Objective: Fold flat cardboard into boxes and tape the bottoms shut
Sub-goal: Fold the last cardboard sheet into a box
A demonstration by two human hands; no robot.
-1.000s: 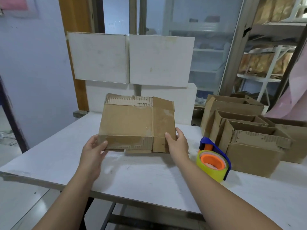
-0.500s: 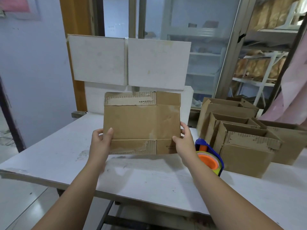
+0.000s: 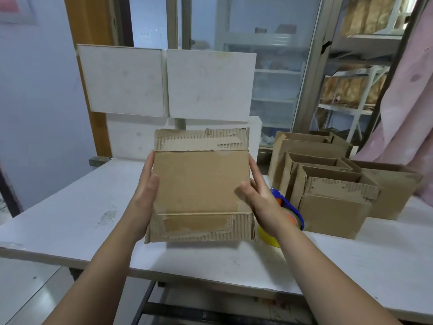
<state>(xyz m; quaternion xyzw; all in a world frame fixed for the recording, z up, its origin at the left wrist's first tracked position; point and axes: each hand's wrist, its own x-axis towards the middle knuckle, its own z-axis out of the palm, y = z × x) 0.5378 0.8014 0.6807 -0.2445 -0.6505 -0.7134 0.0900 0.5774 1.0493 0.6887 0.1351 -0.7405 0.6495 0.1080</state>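
Gripping the cardboard by its side edges, left hand and right hand each pinch it, thumb in front, upright above the table. That hold probably lets them squeeze it open. The tape dispenser sits near finished boxes.

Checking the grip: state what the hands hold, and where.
The flat cardboard: left hand grips its left edge, right hand its right edge, thumbs on the front.

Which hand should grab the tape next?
Probably the right hand: the tape dispenser sits on the table right beside it, while the left hand is across the cardboard, farther away.
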